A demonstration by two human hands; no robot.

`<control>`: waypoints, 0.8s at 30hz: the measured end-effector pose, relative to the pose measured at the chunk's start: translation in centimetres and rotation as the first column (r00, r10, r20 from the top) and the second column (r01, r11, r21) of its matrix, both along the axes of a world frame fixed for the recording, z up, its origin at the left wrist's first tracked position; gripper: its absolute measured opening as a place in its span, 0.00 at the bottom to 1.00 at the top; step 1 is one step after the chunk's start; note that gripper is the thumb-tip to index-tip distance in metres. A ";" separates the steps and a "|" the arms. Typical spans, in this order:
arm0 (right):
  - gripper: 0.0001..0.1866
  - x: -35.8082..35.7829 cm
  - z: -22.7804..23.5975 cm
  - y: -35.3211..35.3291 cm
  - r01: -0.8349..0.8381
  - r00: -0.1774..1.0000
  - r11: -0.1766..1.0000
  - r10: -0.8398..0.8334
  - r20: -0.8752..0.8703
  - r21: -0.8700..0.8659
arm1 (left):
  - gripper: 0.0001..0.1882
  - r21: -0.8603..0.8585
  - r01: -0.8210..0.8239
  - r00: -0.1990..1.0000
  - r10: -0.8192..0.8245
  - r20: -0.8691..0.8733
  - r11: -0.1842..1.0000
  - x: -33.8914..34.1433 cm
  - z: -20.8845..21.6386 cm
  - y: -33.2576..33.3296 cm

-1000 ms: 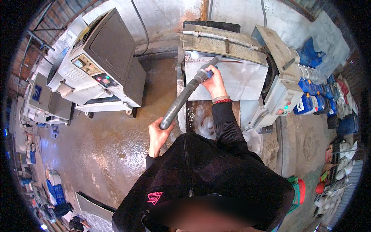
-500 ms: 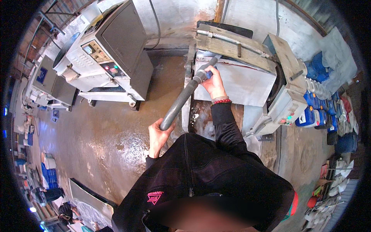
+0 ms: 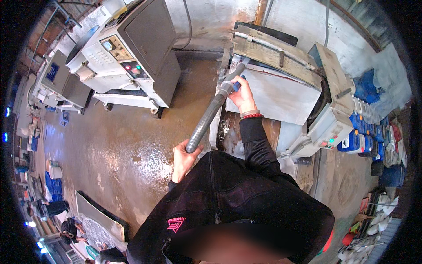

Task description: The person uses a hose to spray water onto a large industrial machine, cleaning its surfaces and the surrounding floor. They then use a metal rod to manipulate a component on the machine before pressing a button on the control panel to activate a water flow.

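Leftward, a white tub (image 3: 54, 170) is standing at the end of a blue crate (image 3: 53, 188) on the wet floor (image 3: 114, 141), and a co-worker (image 3: 69, 229) is bending beside a low pale panel (image 3: 100, 214) near the lower edge. Farther up, a grey cabinet machine (image 3: 147, 42) is standing on small wheels, its red and green buttons glowing. Next, the person's left hand (image 3: 184, 160) is supporting the lower visible stretch of a grey ribbed hose (image 3: 206, 121), its fingers curling around the wall. The hose is slanting up and rightward between the two hands, its narrower nozzle (image 3: 239, 69) pointing to the gap beneath a raised lid. Just below that nozzle, the right hand (image 3: 244, 99) is grasping the hose's fitting by a blue handle (image 3: 237, 85), its fingers closing around them; a red beaded bracelet (image 3: 252, 116) is circling the wrist. Beyond it, the perforated lid (image 3: 281, 57) is lying tilted over a machine with a white front panel (image 3: 274, 94). Rightward again, a control box (image 3: 332, 131) is showing coloured buttons, blue jugs (image 3: 350, 140) are standing clustered near it, and a clear plastic sheet (image 3: 390, 81) is draping behind them.
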State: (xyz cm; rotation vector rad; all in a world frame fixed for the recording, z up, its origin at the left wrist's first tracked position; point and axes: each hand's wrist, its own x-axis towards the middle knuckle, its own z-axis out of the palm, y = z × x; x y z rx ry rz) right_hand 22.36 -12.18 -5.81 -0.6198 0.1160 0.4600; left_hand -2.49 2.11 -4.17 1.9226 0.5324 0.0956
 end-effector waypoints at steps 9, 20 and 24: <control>0.14 -0.2 1.5 -0.2 -0.018 1.000 1.000 0.018 0.022 -0.010 | 0.11 -0.016 -0.012 1.000 0.012 -0.023 1.000 0.2 2.7 -1.1; 0.09 0.2 1.3 -2.3 0.029 0.999 0.999 -0.029 0.024 -0.025 | 0.12 0.081 0.076 0.997 -0.076 -0.006 0.994 1.5 1.6 -1.2; 0.09 1.2 -0.7 -2.8 0.069 0.997 0.998 -0.070 0.020 0.008 | 0.12 0.072 0.111 0.994 -0.109 -0.028 0.991 1.9 2.8 -1.2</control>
